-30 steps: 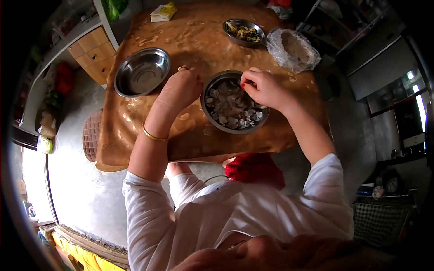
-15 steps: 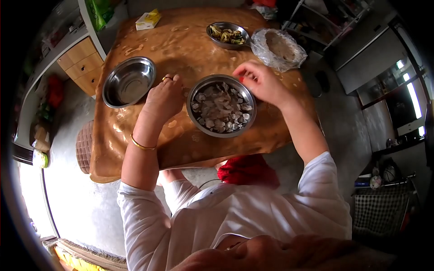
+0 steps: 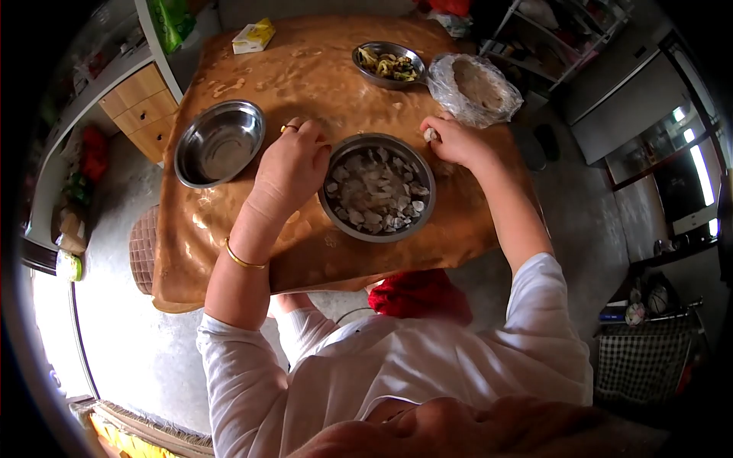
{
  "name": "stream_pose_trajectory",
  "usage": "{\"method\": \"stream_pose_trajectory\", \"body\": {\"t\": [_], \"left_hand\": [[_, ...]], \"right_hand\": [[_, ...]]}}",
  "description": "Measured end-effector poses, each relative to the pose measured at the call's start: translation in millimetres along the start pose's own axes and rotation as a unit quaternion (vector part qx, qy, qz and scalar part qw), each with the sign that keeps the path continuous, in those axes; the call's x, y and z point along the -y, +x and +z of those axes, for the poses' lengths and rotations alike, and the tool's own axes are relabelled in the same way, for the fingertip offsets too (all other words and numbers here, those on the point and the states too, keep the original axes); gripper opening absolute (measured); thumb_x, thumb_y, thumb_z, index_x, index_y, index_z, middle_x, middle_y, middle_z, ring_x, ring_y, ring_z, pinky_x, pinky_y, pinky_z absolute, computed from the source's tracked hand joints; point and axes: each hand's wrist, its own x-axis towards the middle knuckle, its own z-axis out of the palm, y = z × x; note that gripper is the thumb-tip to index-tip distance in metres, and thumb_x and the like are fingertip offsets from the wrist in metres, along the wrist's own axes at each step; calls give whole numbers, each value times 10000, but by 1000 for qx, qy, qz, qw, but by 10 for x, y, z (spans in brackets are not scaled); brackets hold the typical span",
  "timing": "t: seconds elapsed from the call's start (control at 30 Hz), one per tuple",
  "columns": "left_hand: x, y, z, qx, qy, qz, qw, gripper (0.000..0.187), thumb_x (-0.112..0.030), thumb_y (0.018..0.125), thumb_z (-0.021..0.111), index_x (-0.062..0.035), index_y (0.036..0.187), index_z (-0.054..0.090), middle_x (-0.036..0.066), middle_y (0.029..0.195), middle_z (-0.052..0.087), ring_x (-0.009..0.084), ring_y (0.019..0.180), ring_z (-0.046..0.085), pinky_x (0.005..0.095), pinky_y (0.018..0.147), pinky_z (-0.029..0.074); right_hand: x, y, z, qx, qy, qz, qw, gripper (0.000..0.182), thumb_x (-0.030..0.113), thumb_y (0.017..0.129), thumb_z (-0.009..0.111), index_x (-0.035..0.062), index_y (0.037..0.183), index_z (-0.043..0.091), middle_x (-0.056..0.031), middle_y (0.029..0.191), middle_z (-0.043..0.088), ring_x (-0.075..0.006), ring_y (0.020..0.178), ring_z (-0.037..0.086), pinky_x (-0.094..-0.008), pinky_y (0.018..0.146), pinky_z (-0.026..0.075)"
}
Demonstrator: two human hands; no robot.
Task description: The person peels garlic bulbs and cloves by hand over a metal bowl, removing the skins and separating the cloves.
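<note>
A steel bowl [image 3: 376, 187] holding many pale, greyish-white pieces stands near the table's front edge. Just left of its rim is my left hand [image 3: 294, 164], fingers curled together; whatever they may hold is hidden. My right hand [image 3: 450, 141] is closed on a small whitish piece [image 3: 431, 135], to the right of the bowl's upper rim. To the left of my left hand stands a second steel bowl [image 3: 220, 143], shiny inside, with no pieces showing in it.
At the back of the brown-covered table [image 3: 305, 69] are a bowl of yellow-green food [image 3: 388, 65], a clear plastic bag around a round container [image 3: 477, 88] and a tissue pack [image 3: 253, 36]. A red cloth [image 3: 420, 296] hangs below the front edge.
My right hand has moved slightly right, away from the bowl, and a whitish piece now shows in its fingers. My left hand has shifted right, close to the bowl's rim.
</note>
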Motion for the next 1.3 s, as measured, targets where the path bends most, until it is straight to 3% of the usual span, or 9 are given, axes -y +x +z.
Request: {"method": "stream_pose_trajectory", "body": {"t": [0.07,0.2,0.37,0.6,0.73,0.83,1.0,1.1,1.3], "left_hand": [[-54,-23,11,-5,-55,32,998,135,-14,825,616,2,954,583,185,933,595,377,841,604,408,704,510],[-147,-30,-4,12,-141,77,987,174,-1,798,638,1,965,588,168,899,607,338,811,611,373,685,516],[-282,-87,20,57,-226,63,970,413,48,797,659,-6,1194,559,123,983,598,206,812,603,297,720,504],[-299,-92,43,71,-265,101,956,477,-44,829,695,-10,1268,512,126,1096,547,213,927,543,316,815,474],[-243,-54,57,40,-220,172,959,400,-53,872,675,4,1237,521,116,1115,557,197,966,559,308,844,475],[-280,-128,104,100,-402,34,909,368,-5,890,640,13,1233,510,96,1150,568,171,1028,570,293,905,472],[-237,-153,193,145,-508,-58,847,423,70,883,606,21,1281,471,82,1180,574,154,1102,566,300,967,468],[-273,-155,211,132,-518,-74,842,427,69,867,619,17,1268,480,77,1148,588,143,1075,577,290,935,487],[-296,-152,203,133,-503,-94,849,429,69,862,621,19,1264,481,79,1122,603,134,1035,596,284,910,507]], "right_hand": [[-6,29,33,-13,-3,-11,1000,299,59,843,609,99,1138,583,-161,1193,550,-320,1048,591,-387,864,489],[109,54,-64,-3,259,-65,964,256,54,885,572,57,1141,573,-96,1136,593,-220,1011,587,-329,852,481],[675,-269,-148,111,628,-128,760,291,106,911,568,57,1196,534,-22,1107,595,-128,972,565,-278,816,469],[954,-397,100,177,776,-50,604,227,125,972,496,68,1191,514,-70,1087,594,-161,922,594,-311,789,498],[934,-434,99,183,748,-62,635,213,134,973,503,65,1174,513,-61,1062,587,-141,907,586,-286,781,492],[978,-475,-19,135,664,-106,728,210,106,963,526,52,1165,503,-43,1020,577,-120,859,563,-267,758,475],[1037,-486,-115,17,465,-206,861,242,-11,907,572,18,1128,478,-23,858,557,-108,723,515,-252,656,436],[1100,-523,-121,-12,388,-228,893,251,-35,884,582,5,1104,468,-42,774,537,-119,681,507,-271,624,433],[1069,-512,35,-66,427,-239,869,209,-9,888,589,-13,1073,490,-115,834,602,-176,746,594,-314,689,479]]}}
